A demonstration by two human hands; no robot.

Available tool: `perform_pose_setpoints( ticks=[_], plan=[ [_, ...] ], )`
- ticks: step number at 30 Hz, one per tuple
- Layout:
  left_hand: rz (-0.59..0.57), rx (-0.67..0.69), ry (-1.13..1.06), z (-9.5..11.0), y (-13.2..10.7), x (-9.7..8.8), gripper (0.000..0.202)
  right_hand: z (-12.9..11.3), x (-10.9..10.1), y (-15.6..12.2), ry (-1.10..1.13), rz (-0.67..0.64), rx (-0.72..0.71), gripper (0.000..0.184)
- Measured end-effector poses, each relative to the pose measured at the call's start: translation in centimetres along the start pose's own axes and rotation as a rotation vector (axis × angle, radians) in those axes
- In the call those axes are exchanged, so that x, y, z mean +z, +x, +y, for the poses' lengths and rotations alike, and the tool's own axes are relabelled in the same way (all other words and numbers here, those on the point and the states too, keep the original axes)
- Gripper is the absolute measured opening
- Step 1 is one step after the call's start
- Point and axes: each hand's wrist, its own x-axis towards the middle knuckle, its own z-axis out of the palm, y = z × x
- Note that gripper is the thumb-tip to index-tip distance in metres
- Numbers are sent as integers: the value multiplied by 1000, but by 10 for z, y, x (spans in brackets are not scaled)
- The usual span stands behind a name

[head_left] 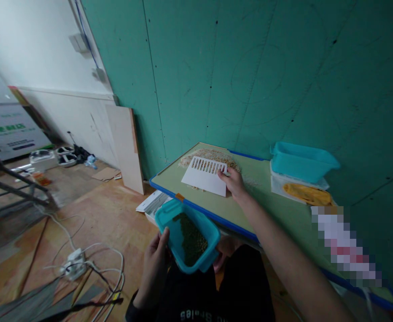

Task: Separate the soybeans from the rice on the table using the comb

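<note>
My left hand (pixel 156 251) grips the rim of a turquoise plastic container (pixel 171 241), tilted below the table's near edge. Dark green grains and some paler ones (pixel 193 241) lie inside it. Over the table, my right hand (pixel 232 181) pinches the right side of a white slotted scraper card (pixel 205 181), with a row of slots along its far edge. Behind and partly under the card spreads a pile of mixed pale and tan grains (pixel 213 154). A few grains lie by the card's near edge.
The green-topped table (pixel 263 201) has a blue edge. At its right stand another turquoise container (pixel 304 161), a white tray with a yellow item (pixel 309 194), and a blurred-out packet (pixel 346 246). A green wall rises behind. Cables and a power strip (pixel 74 264) lie on the floor, left.
</note>
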Motion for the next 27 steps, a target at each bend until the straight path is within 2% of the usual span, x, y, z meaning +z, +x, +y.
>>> perform_pose_setpoints(
  ticks=[18,27],
  plan=[
    [9,15,8,0,-1,0,42,-8,6,-8,70,-104,38,58],
    [15,0,-6,3,-3,4,42,-1,5,-4,82,-19,44,59]
  ],
)
